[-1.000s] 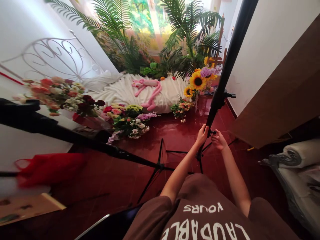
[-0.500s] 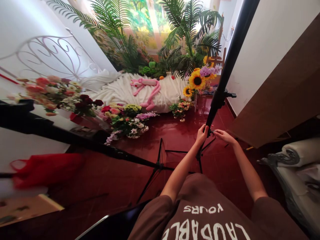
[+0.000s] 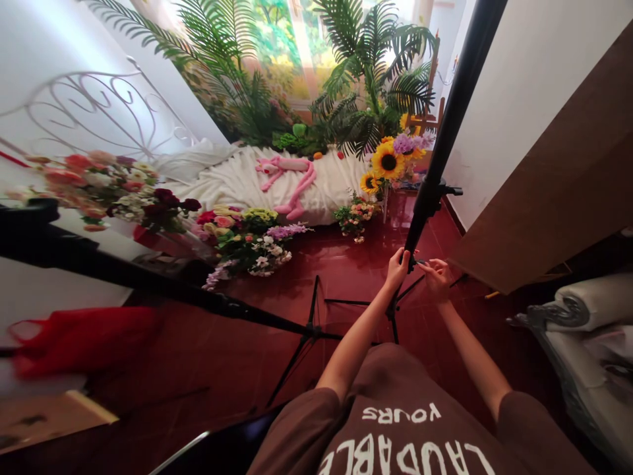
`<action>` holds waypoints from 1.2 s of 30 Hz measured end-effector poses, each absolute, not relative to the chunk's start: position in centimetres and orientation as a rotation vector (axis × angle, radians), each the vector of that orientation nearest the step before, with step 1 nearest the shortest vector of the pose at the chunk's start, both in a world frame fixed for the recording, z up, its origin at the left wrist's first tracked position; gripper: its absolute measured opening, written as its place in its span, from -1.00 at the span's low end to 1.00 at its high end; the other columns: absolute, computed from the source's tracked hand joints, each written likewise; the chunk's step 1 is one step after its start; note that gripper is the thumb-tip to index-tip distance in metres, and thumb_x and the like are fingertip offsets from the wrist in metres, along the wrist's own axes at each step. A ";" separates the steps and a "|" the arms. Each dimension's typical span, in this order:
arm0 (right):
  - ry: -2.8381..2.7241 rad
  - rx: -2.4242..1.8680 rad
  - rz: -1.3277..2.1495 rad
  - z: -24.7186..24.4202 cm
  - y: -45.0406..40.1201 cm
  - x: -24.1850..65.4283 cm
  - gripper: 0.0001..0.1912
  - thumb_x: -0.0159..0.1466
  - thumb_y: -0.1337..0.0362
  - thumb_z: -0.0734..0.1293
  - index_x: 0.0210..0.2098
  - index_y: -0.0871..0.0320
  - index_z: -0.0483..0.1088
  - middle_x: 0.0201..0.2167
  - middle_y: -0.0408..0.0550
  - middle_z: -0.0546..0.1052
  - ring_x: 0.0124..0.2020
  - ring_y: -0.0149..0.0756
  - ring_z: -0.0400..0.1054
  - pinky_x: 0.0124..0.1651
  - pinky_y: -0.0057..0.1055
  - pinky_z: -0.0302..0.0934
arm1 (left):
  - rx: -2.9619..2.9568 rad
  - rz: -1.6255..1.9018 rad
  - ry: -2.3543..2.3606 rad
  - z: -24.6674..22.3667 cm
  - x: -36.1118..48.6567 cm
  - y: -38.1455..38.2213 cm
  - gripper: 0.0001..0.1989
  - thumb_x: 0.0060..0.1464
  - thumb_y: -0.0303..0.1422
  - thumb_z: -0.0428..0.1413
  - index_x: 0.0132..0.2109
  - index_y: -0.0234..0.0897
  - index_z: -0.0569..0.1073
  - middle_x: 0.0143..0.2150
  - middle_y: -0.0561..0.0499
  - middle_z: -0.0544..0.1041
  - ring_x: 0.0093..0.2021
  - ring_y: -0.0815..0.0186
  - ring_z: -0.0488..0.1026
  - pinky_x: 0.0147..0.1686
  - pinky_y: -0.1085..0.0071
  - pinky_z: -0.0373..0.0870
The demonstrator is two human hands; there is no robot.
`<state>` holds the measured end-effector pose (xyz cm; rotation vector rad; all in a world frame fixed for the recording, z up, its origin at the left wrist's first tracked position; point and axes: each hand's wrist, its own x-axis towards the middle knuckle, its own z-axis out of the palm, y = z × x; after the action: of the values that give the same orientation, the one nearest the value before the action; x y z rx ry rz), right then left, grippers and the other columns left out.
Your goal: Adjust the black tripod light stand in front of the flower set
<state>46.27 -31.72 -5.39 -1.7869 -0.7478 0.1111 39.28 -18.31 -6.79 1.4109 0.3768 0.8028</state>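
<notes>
A tall black light stand (image 3: 429,181) rises at a slant in front of me, its spread legs on the floor. My left hand (image 3: 397,270) is wrapped round its lower pole, just below a collar with a side knob. At the same height on the right, my right hand (image 3: 437,274) pinches a small dark tightening knob (image 3: 419,262) that sticks out from the pole. The fingers partly cover this knob.
A second black stand (image 3: 198,290) slants across the left, its legs near the first one's. Ahead are flower bunches (image 3: 254,247), sunflowers (image 3: 387,160), palm plants (image 3: 368,72) and a pink plush toy (image 3: 289,171) on white cloth. A brown panel (image 3: 539,198) leans at right.
My right hand has turned at the knob, with its wrist lower and further left. The left hand keeps its grip on the pole. The view has shifted slightly.
</notes>
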 end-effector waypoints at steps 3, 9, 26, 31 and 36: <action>-0.787 -1.744 0.072 -3.2 -31.7 45.7 -0.94 0.15 0.21 0.40 -0.37 -0.08 0.55 -0.13 -0.04 0.42 -0.12 -0.21 0.34 -0.13 -0.29 0.36 | 1.414 0.803 0.375 -6.7 39.3 -18.3 -0.37 0.11 0.18 -0.08 -0.18 -0.32 0.51 -0.45 0.04 0.40 -0.52 0.48 0.28 -0.55 0.55 0.25; -0.942 -1.521 -0.274 5.0 -27.3 44.7 -0.40 0.23 0.08 0.35 0.22 -0.01 0.19 0.10 0.03 0.36 0.03 -0.18 0.35 0.01 -0.19 0.37 | 1.392 0.793 0.387 -6.8 39.3 -18.4 -0.38 0.08 0.19 -0.06 -0.20 -0.32 0.49 -0.50 0.09 0.33 -0.56 0.51 0.21 -0.58 0.57 0.21; -0.817 -1.691 -0.062 3.5 -23.0 44.9 -0.43 0.13 -0.17 0.35 -0.12 0.16 0.33 -0.21 0.08 0.51 -0.12 -0.08 0.42 0.04 -0.10 0.30 | 1.394 0.700 0.392 -9.4 37.7 -18.5 -0.48 0.14 0.04 0.02 0.02 -0.30 0.34 -0.28 0.01 0.47 -0.32 0.41 0.41 -0.24 0.46 0.36; -0.742 -1.714 0.014 -0.2 -23.4 43.5 -0.44 0.16 -0.12 0.33 -0.04 0.18 0.32 -0.19 0.11 0.50 -0.10 -0.08 0.40 0.10 -0.09 0.24 | 1.415 0.718 0.419 -10.2 38.0 -18.0 -0.57 0.14 -0.08 0.07 0.03 -0.28 0.38 -0.11 -0.09 0.51 -0.10 0.30 0.44 -0.07 0.40 0.36; -0.749 -1.716 -0.044 -0.9 -23.1 43.8 -0.41 0.15 -0.13 0.34 0.00 0.16 0.29 -0.13 0.11 0.49 -0.10 -0.10 0.42 0.05 -0.13 0.28 | 1.403 0.701 0.418 -11.2 38.3 -18.0 -0.54 0.16 -0.07 0.03 0.07 -0.28 0.36 -0.10 -0.11 0.52 -0.13 0.31 0.45 -0.13 0.42 0.37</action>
<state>43.81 -23.09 -0.88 -1.7161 -0.7486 -0.0443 38.28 -17.96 -11.21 1.4034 0.4182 0.7007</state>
